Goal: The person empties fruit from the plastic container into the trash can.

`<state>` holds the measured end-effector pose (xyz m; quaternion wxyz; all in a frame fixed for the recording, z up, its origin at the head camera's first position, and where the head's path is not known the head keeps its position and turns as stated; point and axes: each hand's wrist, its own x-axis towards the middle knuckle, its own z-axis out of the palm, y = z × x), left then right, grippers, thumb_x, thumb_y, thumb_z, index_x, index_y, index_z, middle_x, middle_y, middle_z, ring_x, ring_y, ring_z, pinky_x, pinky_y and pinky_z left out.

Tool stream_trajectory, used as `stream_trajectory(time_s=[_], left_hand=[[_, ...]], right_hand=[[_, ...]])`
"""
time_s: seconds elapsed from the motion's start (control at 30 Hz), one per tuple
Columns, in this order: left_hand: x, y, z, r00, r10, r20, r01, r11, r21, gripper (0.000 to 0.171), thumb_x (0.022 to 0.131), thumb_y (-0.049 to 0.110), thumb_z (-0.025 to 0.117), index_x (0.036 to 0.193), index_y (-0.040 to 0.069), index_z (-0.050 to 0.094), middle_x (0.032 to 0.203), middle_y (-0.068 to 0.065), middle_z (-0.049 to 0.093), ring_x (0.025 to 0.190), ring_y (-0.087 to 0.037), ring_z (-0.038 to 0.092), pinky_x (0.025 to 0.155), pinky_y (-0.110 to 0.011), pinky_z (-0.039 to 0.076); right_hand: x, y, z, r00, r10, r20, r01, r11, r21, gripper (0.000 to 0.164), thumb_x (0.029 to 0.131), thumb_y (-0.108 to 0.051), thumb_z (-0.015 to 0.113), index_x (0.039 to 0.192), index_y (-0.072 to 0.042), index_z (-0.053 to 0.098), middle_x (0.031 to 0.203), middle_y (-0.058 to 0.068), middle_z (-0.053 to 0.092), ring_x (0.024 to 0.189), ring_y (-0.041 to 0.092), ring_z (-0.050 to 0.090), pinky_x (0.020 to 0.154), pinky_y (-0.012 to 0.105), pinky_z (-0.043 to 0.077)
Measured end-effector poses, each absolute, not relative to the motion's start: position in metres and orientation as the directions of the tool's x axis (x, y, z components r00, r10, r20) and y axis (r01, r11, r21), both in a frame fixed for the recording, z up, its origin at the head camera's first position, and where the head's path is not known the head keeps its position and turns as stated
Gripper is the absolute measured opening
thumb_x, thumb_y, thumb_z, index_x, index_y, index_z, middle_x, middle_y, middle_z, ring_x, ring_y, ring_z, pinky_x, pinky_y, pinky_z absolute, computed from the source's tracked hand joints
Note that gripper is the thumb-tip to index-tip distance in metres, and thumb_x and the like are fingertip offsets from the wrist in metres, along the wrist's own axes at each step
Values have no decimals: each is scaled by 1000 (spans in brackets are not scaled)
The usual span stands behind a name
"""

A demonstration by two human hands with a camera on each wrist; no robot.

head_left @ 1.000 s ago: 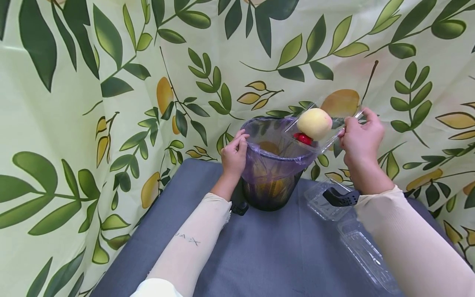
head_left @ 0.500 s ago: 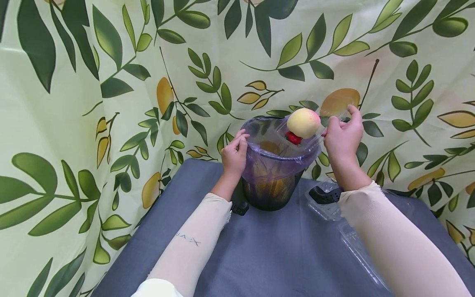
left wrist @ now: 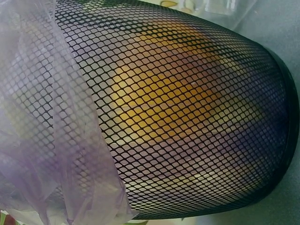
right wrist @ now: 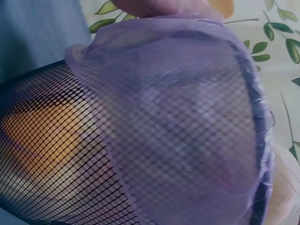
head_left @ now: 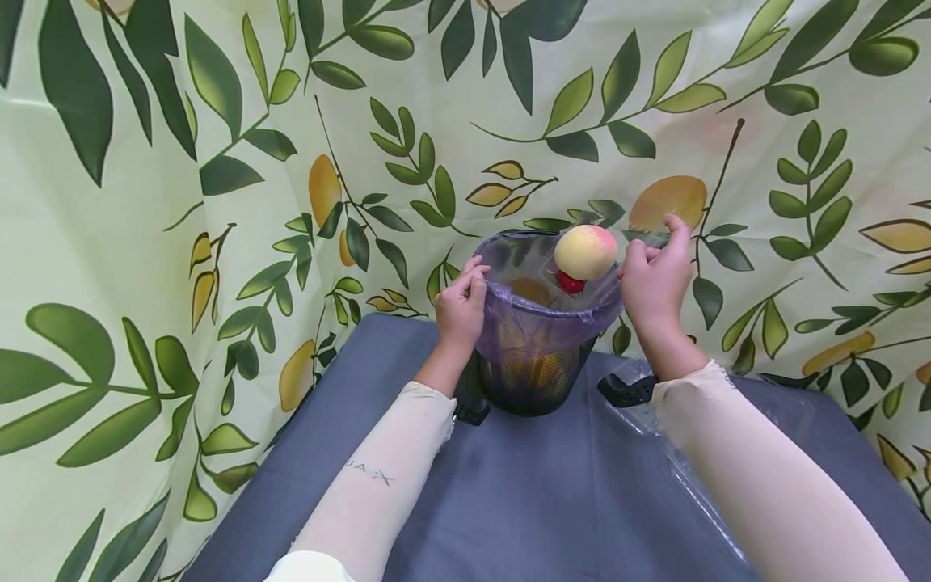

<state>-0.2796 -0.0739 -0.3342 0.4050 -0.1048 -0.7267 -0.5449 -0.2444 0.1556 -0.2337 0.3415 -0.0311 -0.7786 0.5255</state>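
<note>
In the head view my left hand (head_left: 461, 303) grips the left rim of a black mesh bin (head_left: 531, 384), over its purple bag liner (head_left: 512, 327). My right hand (head_left: 658, 279) pinches a clear plastic tray (head_left: 614, 234) at the bin's right rim. The tray tilts down toward the bin's mouth. On it lie a pale yellow peach (head_left: 585, 252) with a pink blush and a small red fruit (head_left: 570, 281), partly hidden under the peach. Through the mesh (left wrist: 159, 101) in the left wrist view, something orange shows blurred. Liner (right wrist: 178, 103) and mesh fill most of the right wrist view.
Clear plastic containers (head_left: 633, 414) lie on the grey table (head_left: 538, 501) at the right, partly covered by my right forearm. A leaf-patterned cloth (head_left: 407, 65) hangs close behind the bin and along the left side.
My right hand has moved left with the tray, bringing the peach and red fruit over the bin's mouth. The left hand and the bin have stayed in place.
</note>
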Motion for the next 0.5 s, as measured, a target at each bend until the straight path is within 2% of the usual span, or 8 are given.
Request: stream_trajectory(time_s=[0.23, 0.5], left_hand=[[-280, -74, -335, -645, -293, 706, 597, 384, 705, 33, 96, 21, 47, 105, 9, 76, 125, 1, 69, 118, -14, 63, 86, -34, 54], [-280, -73, -335, -646, -292, 705, 600, 376, 706, 33, 96, 20, 47, 105, 9, 76, 126, 1, 68, 117, -13, 64, 74, -29, 50]], right_hand=[[-247, 155, -243, -765, 369, 528, -305, 515, -801, 55, 94, -17, 43, 148, -15, 34, 50, -16, 51, 42, 2, 49, 43, 24, 35], [-251, 149, -253, -735, 335, 590, -309, 609, -731, 53, 96, -17, 45, 148, -14, 38, 47, -11, 41, 36, 2, 35, 43, 26, 28]])
